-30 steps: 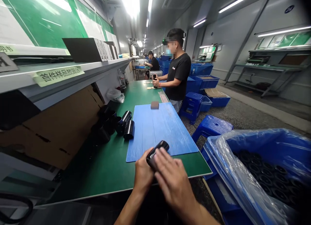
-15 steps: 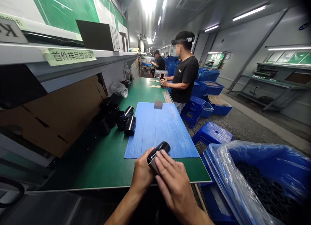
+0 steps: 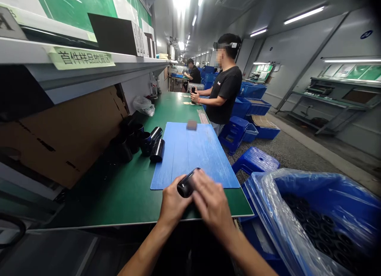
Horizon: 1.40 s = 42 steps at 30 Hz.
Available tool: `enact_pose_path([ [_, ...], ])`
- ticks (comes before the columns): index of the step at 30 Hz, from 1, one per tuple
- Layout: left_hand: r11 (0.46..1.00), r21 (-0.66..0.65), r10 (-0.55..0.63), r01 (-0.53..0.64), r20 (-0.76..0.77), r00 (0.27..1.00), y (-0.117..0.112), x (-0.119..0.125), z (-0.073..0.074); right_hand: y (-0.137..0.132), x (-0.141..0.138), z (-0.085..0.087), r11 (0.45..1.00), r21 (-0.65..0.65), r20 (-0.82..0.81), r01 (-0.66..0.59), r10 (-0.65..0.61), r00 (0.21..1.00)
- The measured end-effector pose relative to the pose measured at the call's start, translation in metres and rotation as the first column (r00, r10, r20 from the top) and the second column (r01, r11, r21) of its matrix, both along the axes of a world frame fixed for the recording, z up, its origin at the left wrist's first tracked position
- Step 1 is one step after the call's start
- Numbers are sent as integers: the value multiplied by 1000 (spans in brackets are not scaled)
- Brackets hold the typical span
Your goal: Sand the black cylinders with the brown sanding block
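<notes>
A glossy black cylinder (image 3: pixel 185 185) is tilted above the near edge of the blue mat, its far end pointing up and right. My left hand (image 3: pixel 173 200) is closed around its lower left side. Across its right side lies my right hand (image 3: pixel 212 192), the fingers smeared by motion, so whether they grip anything is hidden. On the green table (image 3: pixel 119 206), left of the blue mat (image 3: pixel 196 149), stand and lie several similar black cylinders (image 3: pixel 157 150).
A plastic-lined blue bin (image 3: pixel 268 188) with many black round parts stands at the right, beside a blue stool (image 3: pixel 258 160). A co-worker (image 3: pixel 228 83) stands across the table's right side, holding a dark object. A shelf (image 3: pixel 125 65) overhangs the left.
My right hand has slid along the cylinder and its fingers are now blurred. A greyish patch seen earlier by the cylinder's near end is out of sight. The view has shifted slightly.
</notes>
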<state>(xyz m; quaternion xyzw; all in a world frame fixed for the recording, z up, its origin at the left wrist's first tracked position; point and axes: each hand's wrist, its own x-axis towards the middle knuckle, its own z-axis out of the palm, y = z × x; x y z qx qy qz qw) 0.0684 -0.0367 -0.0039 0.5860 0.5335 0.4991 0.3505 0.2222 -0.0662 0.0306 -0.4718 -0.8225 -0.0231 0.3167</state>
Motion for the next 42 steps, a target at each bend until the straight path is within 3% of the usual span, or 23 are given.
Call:
enact_pose_path([
  [2, 1000, 1, 6, -6, -26, 1000, 1, 0, -1, 4, 1, 0, 997, -1, -27, 80, -80, 996],
  [5, 1000, -12, -15, 14, -26, 1000, 1, 1, -3, 9, 2, 1, 999, -36, 27, 7, -6, 1000],
  [9, 1000, 6, 5, -4, -68, 998, 0, 1, -2, 16, 0, 3, 989, -38, -7, 144, -145, 989],
  [12, 999, -18, -28, 28, -44, 999, 0, 2, 1, 20, -6, 6, 999, -36, 43, 24, -22, 999],
  [16, 1000, -17, 18, -19, -69, 997, 1, 2, 2, 21, -12, 8, 987, -20, -25, 161, -161, 987],
  [19, 999, -42, -34, 33, -28, 999, 2, 1, 1, 18, -12, 8, 999, -12, 42, 31, -31, 999],
  [23, 1000, -30, -11, 10, -36, 999, 2, 0, 0, 14, -11, 6, 982, 12, -20, 191, -190, 982],
  [26, 998, -27, -54, 53, -2, 999, 1, 0, 0, 14, -11, 7, 1000, -22, 62, 16, -15, 998],
  [30, 1000, 0, 12, -12, -105, 994, 0, 2, 1, 20, -11, 8, 973, -85, 1, 213, -214, 977],
  [33, 999, -41, -23, 19, -110, 994, 0, 2, 2, 23, -14, 7, 995, -70, 51, 77, -74, 996],
  [34, 999, -38, -19, 15, -107, 994, 1, 2, 2, 24, -14, 6, 995, -69, 48, 77, -74, 996],
  [37, 1000, -11, 24, -26, -96, 995, 2, 2, 1, 25, -14, 3, 967, -98, -11, 236, -238, 971],
  [41, 1000, -23, -15, 13, -95, 995, 1, 3, -1, 23, -10, -1, 994, -56, 35, 99, -97, 995],
  [42, 1000, -3, -11, 11, -105, 994, 1, 4, -1, 23, -9, -2, 988, -47, 10, 149, -149, 989],
])
